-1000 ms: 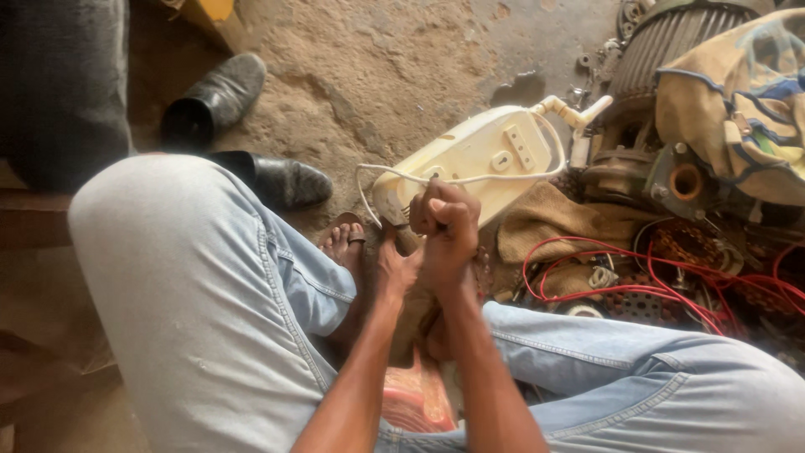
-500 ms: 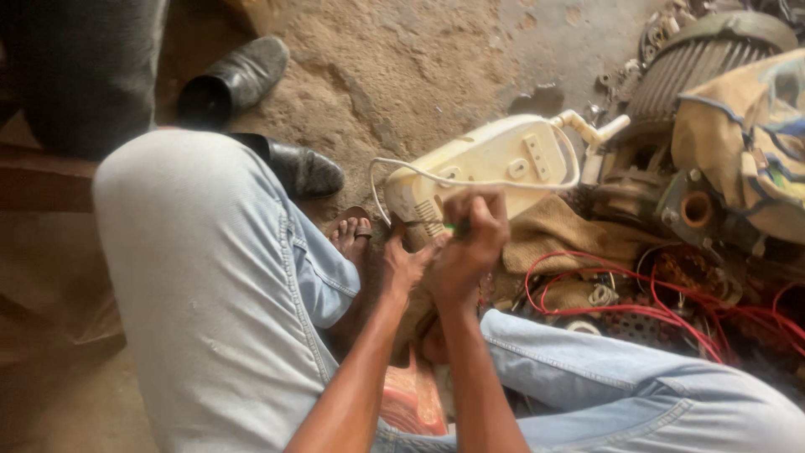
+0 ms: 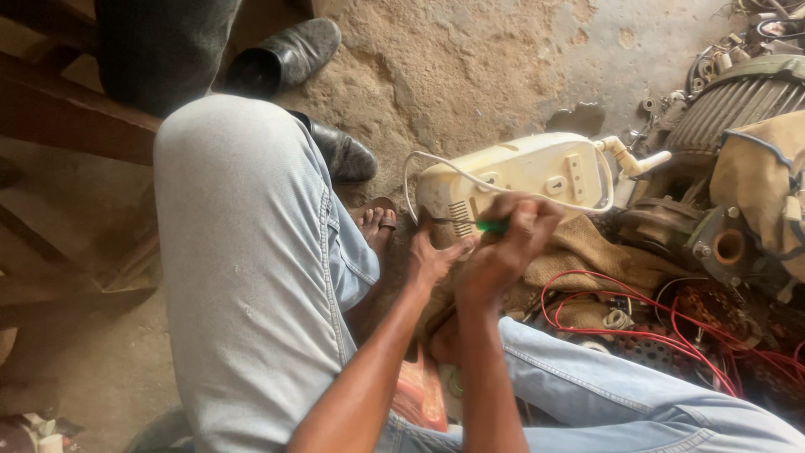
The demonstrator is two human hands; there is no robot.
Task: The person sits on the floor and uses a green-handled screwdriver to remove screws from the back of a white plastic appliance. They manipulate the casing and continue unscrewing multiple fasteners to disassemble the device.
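A cream plastic appliance casing (image 3: pixel 520 172) lies on the ground between my knees, a white cord (image 3: pixel 470 180) looped over it. My right hand (image 3: pixel 507 247) is closed around a green-handled screwdriver (image 3: pixel 490 225), its tip pointing left at the casing's near end. My left hand (image 3: pixel 436 252) rests just beside it, fingers against the casing's lower corner. My bare foot (image 3: pixel 377 222) shows below the casing. My legs in light blue jeans (image 3: pixel 251 268) frame the scene.
Two black shoes (image 3: pixel 289 54) and a dark trouser leg of another person stand at the top left. Red wires (image 3: pixel 637 323), a ribbed motor housing (image 3: pixel 738 101), brown sacking (image 3: pixel 587 252) and metal parts crowd the right. A wooden bench (image 3: pixel 67 126) is at the left.
The view has shifted, so everything sits more to the right. My right hand has come down from a raised fist onto the casing's end, the green screwdriver handle now showing.
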